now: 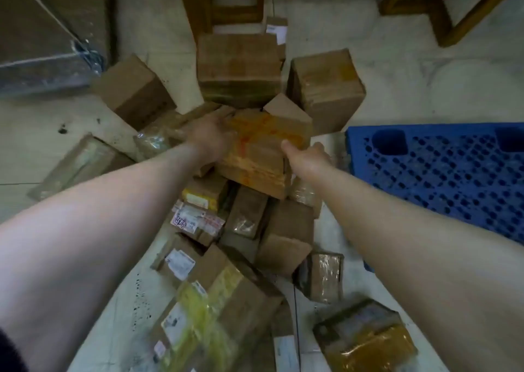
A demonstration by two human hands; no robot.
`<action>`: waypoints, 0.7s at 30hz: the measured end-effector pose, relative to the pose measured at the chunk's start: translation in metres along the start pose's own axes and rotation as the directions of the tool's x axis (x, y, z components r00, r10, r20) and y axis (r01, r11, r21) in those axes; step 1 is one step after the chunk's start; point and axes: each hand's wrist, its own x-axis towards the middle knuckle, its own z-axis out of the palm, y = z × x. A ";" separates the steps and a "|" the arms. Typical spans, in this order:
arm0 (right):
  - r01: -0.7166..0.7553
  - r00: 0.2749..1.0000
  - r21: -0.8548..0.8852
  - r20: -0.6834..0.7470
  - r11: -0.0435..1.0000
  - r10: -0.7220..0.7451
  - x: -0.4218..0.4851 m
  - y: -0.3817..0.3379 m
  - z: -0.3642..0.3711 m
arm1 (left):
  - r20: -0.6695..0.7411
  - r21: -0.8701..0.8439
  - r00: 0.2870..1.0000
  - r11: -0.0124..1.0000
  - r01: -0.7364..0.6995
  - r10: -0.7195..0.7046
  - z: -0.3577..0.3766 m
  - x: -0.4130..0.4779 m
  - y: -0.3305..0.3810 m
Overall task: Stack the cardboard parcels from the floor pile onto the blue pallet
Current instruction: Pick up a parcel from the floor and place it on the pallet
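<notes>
Pale floor (425,88), blue pallet (453,173), left grip (212,133) and right grip (309,154) clasping orange-taped parcel (263,150)

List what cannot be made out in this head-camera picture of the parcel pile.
Head view:
Fingers of the right hand: hidden behind the orange-taped brown cardboard parcel it grips.
Blue plastic lattice pallet: cut off by the right edge.
White paper labels: too blurred to read.
</notes>
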 end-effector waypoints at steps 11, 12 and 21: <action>-0.117 0.976 0.322 0.212 0.939 0.049 0.022 0.026 0.026 | 0.002 -0.336 0.954 0.898 0.283 -0.300 0.039 0.039 -0.030; -0.125 0.976 0.360 0.214 0.924 0.049 0.021 0.025 0.026 | 0.006 -0.338 0.948 0.892 0.301 -0.318 0.039 0.037 -0.030; 0.049 0.998 0.397 0.022 0.916 -0.063 -0.054 -0.008 -0.012 | 0.041 -0.508 0.944 0.807 0.301 -0.327 -0.016 -0.053 -0.019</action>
